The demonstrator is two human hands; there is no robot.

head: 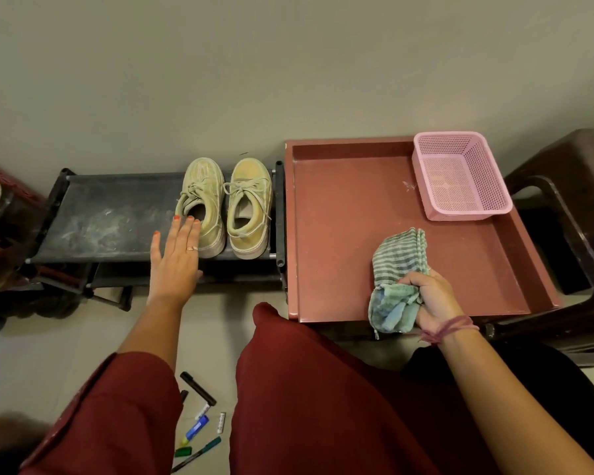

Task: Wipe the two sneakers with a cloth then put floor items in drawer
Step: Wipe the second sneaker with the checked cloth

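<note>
A wide reddish drawer (350,234) lay open on the right, against the wall, with a pink mesh basket (460,176) standing in its far right corner. To its left stood a dusty black shoe rack (103,214), and on the right end of its top shelf sat the two pale sneakers (225,207) side by side, toes toward the wall, laces tied.

The person's left arm reached forward from a dark red sleeve, the left hand (175,258) flat with fingers straight and slightly spread, palm down, holding nothing. Its fingertips lay at the heel opening of the left-side sneaker; whether they touched it could not be told.

The right arm stretched over the drawer's near edge, a purple thread band at the wrist. The right hand (429,299) was curled round a bunched green striped cloth (396,272), gripping its lower part, while the cloth's upper end rested on the drawer floor.

On the floor tiles between the person's knees lay small items: a black marker (198,389), a blue tube (196,427), a green pen (199,452) and a small white battery (221,423).
</note>
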